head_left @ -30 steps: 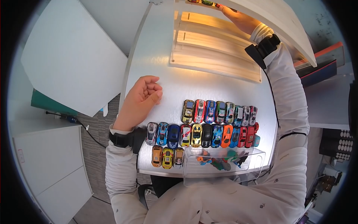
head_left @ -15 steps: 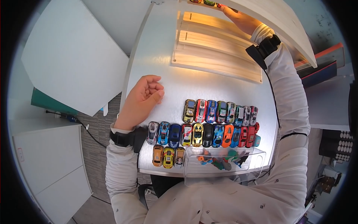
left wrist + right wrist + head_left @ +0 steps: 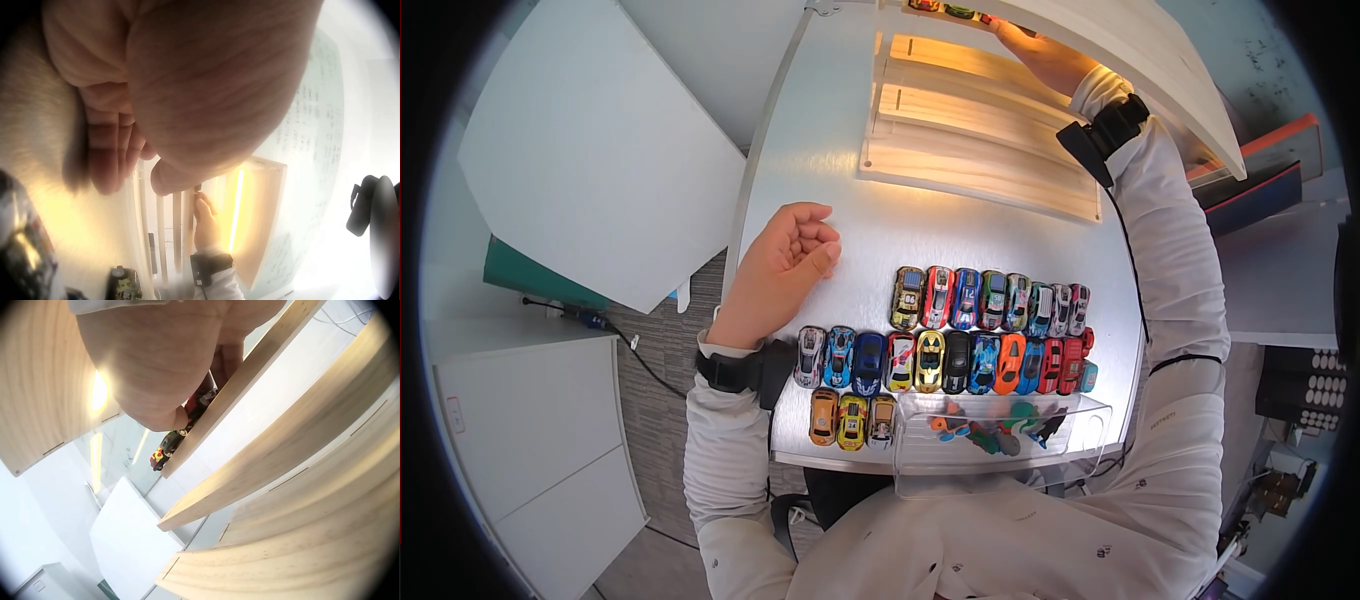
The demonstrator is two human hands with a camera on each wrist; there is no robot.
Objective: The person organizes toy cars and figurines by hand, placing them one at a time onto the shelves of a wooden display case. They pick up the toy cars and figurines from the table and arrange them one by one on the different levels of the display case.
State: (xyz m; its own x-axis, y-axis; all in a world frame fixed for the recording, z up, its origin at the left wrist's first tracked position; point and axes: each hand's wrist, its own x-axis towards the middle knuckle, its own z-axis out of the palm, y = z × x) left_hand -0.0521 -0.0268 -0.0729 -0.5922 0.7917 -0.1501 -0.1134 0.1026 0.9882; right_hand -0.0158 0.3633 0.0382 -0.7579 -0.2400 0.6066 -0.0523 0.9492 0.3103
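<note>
Pale wooden rack [image 3: 980, 120], brushed-metal table [image 3: 820, 150]

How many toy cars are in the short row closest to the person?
3: an orange car on the left, a yellow car in the middle, a brown car beside the clear box. None look hidden.

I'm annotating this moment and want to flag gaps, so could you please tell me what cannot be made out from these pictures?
- Right hand, head view: the fingers are cut off by the white board and frame edge, so the grip is unclear.
- Red toy car, right wrist view: mostly hidden by the palm and the wooden shelf.
- Left hand, left wrist view: the close, blurred palm fills the frame.
- Clear box, head view: the small contents are too small to identify.
</note>
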